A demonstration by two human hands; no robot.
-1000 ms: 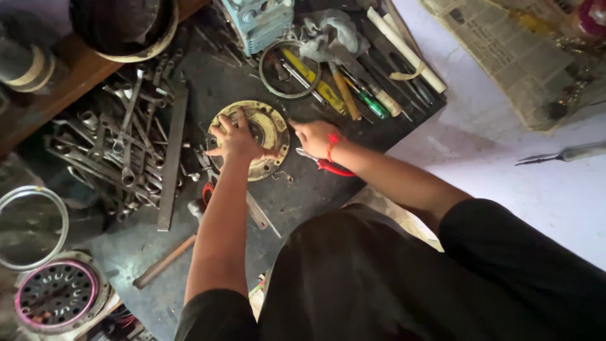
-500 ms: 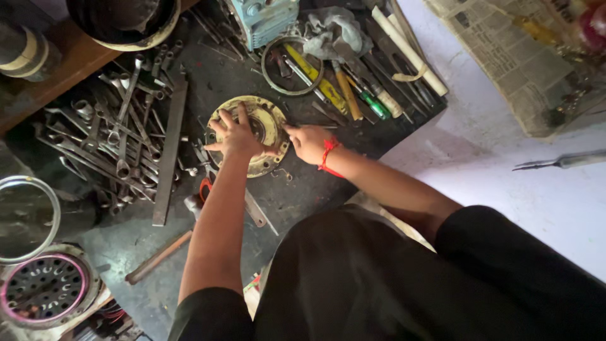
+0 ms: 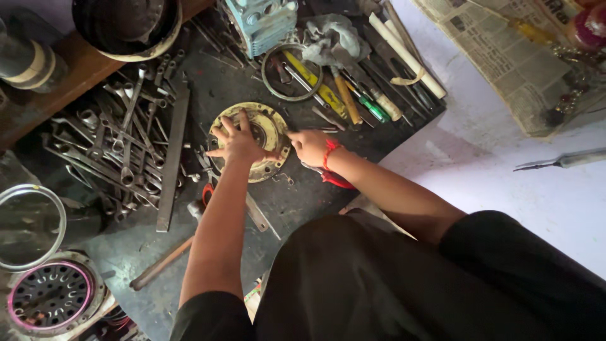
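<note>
While the near edge of the dark mat (image 3: 145,246) shows one wooden-handled tool (image 3: 161,264) lying loose and one slotted round cover with a pink rim (image 3: 47,295) at the near left, the work sits further in. Both hands are on one round yellowish plate (image 3: 268,136), flat on the mat at its middle. Left hand (image 3: 238,142) lies on top, fingers spread wide, pressing down. Right hand (image 3: 310,146), red thread at the wrist, closes at the plate's right rim around something thin; what it pinches I cannot tell. Red-handled pliers (image 3: 331,180) lie just under that wrist. My read: the plate is steadied and being worked, nothing visibly off it yet. Left, a heap of spanners (image 3: 113,151), too tangled to count. Farther, one metal ring (image 3: 291,71), roughly five screwdrivers (image 3: 353,95), one grey rag (image 3: 331,38).
</note>
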